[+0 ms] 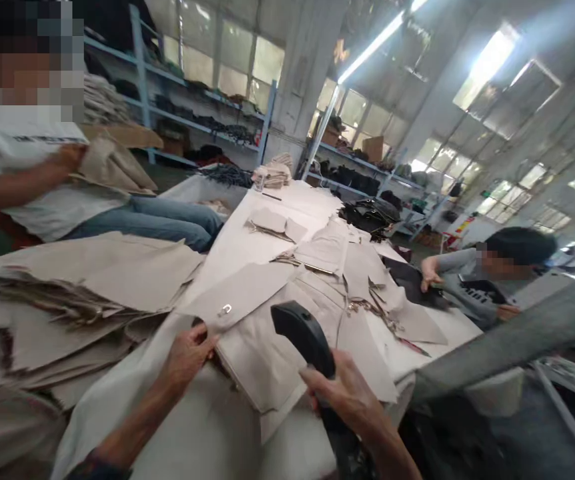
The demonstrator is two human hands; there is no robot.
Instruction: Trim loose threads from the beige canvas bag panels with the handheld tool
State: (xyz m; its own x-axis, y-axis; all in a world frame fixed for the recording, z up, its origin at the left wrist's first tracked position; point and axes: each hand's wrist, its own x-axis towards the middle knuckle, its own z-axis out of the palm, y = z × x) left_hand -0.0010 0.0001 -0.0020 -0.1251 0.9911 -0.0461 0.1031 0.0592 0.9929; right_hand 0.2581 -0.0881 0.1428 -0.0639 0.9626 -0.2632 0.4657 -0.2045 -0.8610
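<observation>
My right hand (pixel 345 393) is wrapped round a black curved hand tool (pixel 307 333). Its blunt end points up and to the left over the beige panels, and its lower part runs out of the frame; I cannot make out its exact kind. With thumb and fingers pinched, my left hand (pixel 187 357) grips the near corner of a beige fabric panel (pixel 247 290). A small dark round bit shows by those fingertips. On that panel lies a small silvery metal piece (pixel 225 310). Under and beside it spreads a stack of beige panels (pixel 262 353).
Beige pieces (pixel 92 267) are piled at left beside a seated person (pixel 32 173) holding fabric. Across the white table (pixel 312 193), another person (pixel 472 287) handles dark material. A grey slanted beam (pixel 497 340) crosses the right. Blue shelves (pixel 197 127) stand behind.
</observation>
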